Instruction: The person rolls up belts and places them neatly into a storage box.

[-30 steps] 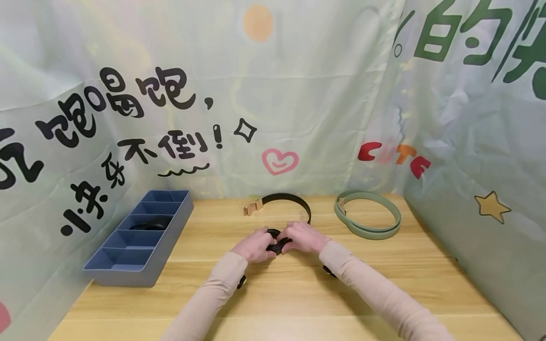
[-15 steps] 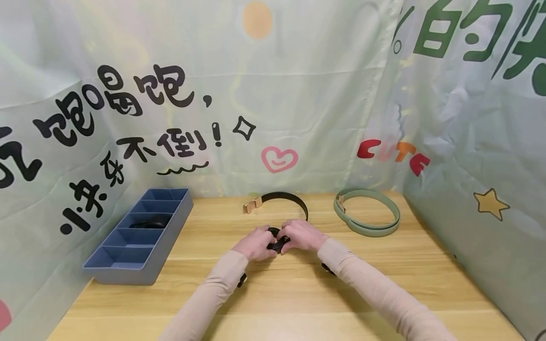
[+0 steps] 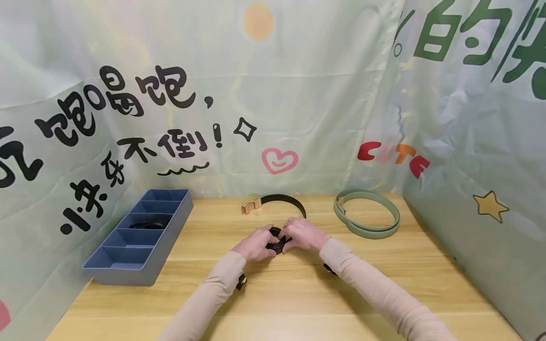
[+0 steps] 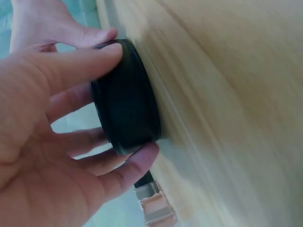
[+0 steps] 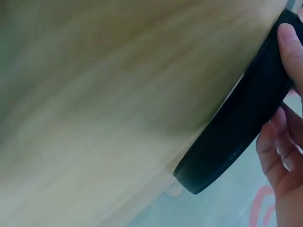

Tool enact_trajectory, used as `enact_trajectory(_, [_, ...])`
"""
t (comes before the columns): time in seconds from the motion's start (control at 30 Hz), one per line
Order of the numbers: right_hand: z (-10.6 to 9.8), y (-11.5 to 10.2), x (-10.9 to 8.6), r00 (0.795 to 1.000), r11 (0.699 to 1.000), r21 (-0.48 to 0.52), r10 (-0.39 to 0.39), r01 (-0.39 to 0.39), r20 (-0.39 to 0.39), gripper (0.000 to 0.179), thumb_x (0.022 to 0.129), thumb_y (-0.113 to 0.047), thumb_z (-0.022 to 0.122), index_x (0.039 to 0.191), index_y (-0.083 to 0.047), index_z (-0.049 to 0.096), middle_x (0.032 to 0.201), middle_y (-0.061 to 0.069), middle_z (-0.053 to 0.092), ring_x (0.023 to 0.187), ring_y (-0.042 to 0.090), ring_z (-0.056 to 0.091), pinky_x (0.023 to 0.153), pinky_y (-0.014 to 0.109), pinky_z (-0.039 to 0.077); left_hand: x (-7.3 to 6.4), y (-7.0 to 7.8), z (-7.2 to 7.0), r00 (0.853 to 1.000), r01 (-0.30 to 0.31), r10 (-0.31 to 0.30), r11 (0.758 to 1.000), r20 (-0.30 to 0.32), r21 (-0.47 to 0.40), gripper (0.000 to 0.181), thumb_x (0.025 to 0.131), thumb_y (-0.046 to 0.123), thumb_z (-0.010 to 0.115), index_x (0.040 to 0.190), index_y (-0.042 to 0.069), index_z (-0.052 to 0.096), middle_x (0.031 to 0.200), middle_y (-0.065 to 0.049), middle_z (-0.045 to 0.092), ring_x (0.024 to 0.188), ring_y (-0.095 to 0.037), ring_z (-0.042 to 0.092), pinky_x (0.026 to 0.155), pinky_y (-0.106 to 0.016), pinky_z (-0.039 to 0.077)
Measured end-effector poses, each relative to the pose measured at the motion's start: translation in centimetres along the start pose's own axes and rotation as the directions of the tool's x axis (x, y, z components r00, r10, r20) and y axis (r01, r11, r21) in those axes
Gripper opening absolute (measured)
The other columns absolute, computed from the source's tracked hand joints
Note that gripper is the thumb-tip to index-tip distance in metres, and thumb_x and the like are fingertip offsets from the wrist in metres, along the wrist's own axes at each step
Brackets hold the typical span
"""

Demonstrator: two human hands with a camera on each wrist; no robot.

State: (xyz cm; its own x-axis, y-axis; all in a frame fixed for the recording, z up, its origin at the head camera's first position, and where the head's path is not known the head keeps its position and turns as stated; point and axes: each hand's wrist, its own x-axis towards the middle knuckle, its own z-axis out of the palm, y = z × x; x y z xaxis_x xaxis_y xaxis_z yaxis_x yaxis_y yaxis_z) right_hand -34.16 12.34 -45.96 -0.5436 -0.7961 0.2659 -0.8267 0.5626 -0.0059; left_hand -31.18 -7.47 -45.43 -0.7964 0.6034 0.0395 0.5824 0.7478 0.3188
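Observation:
A black belt is wound into a small coil (image 3: 276, 246) standing on edge at the middle of the table, its unwound strap (image 3: 283, 198) arcing behind it to a gold-coloured buckle (image 3: 250, 206). My left hand (image 3: 255, 244) grips the coil from the left; in the left wrist view its thumb and fingers (image 4: 125, 175) curl round the black roll (image 4: 125, 97). From the other side my right hand (image 3: 304, 234) pinches the belt where the strap leaves the coil. The right wrist view shows that strap (image 5: 236, 118) running out between thumb and fingers.
At the left stands a blue-grey divided box (image 3: 170, 241) with a coiled black item (image 3: 151, 222) in one compartment. A looped green belt (image 3: 373, 233) lies at the back right. Printed fabric (image 3: 315, 118) walls the table at the back and sides.
The free strap's arc has drawn in slightly toward the coil. Both hands stay at the coil, with only small finger movements.

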Motion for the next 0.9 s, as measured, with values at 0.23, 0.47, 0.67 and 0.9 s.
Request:
enact_trajectory(0.23, [-0.36,-0.52,0.18,1.000,0.999,0.037,-0.009,0.008,0.001,0.036,0.072,-0.043,0.081,0.097,-0.018,0.075,0.088,-0.003,0.060,0.079,0.010,0.052,0.071,0.025,0.048,0.24,0.45,0.01,0.996,0.032,-0.029,0.999,-0.082,0.026,0.018,0.077,0.030,0.083,0.080,0.013,0.077,0.108,-0.012,0.070,0.111,-0.031,0.063,0.096,-0.040,0.050])
enact_trajectory(0.47, [-0.74,0.06,-0.25,0.996,0.994,0.104,0.009,-0.017,0.084,0.041,0.071,-0.032,0.084,0.108,-0.016,0.075,0.100,0.003,0.061,0.089,0.016,0.056,0.080,0.031,0.050,-0.26,-0.13,0.15,0.999,-0.045,0.046,0.998,-0.027,0.031,0.023,0.081,0.026,0.080,0.098,0.010,0.078,0.142,-0.027,0.049,0.127,-0.039,0.054,0.106,-0.042,0.044])
enact_trajectory(0.67, [-0.49,0.02,-0.16,0.999,0.998,0.062,0.014,-0.016,0.029,0.034,0.068,-0.038,0.084,0.096,-0.019,0.077,0.091,-0.001,0.062,0.081,0.012,0.056,0.070,0.027,0.050,-0.07,0.28,0.13,1.000,-0.014,0.016,0.999,-0.026,0.051,0.022,0.080,0.030,0.081,0.094,0.014,0.076,0.140,-0.020,0.054,0.126,-0.035,0.055,0.105,-0.041,0.045])
enact_trajectory(0.9, [-0.27,-0.03,-0.40,0.998,0.991,0.130,0.009,-0.017,0.061,0.038,0.073,-0.032,0.083,0.106,-0.018,0.075,0.095,0.001,0.062,0.083,0.011,0.056,0.072,0.025,0.050,-0.19,0.64,0.45,1.000,0.005,-0.002,0.996,-0.030,0.088,0.027,0.081,0.035,0.080,0.095,0.012,0.077,0.142,-0.024,0.051,0.130,-0.040,0.050,0.108,-0.044,0.041])
